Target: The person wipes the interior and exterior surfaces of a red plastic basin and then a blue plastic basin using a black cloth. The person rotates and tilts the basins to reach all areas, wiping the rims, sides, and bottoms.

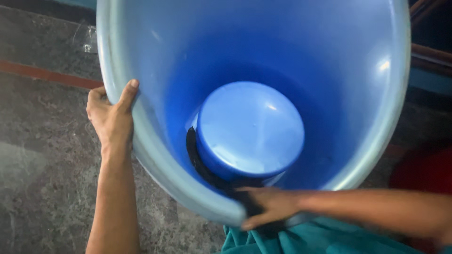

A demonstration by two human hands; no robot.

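A large blue plastic drum (141, 127) is tilted toward me, and I look straight into its open mouth. Inside it lies a smaller blue bucket (249, 129), bottom up, with a black band or handle (197, 162) along its lower left edge. My left hand (110, 117) grips the drum's left rim, thumb over the edge. My right hand (266, 207) is blurred and rests at the drum's lower rim, fingers closed on a dark strip that runs toward the bucket's black band.
Grey stone floor (42, 155) with a reddish stripe (47, 75) lies to the left. Teal cloth (310, 240) shows below the drum. A red shape (423, 174) and dark wooden bars (431, 51) sit at the right.
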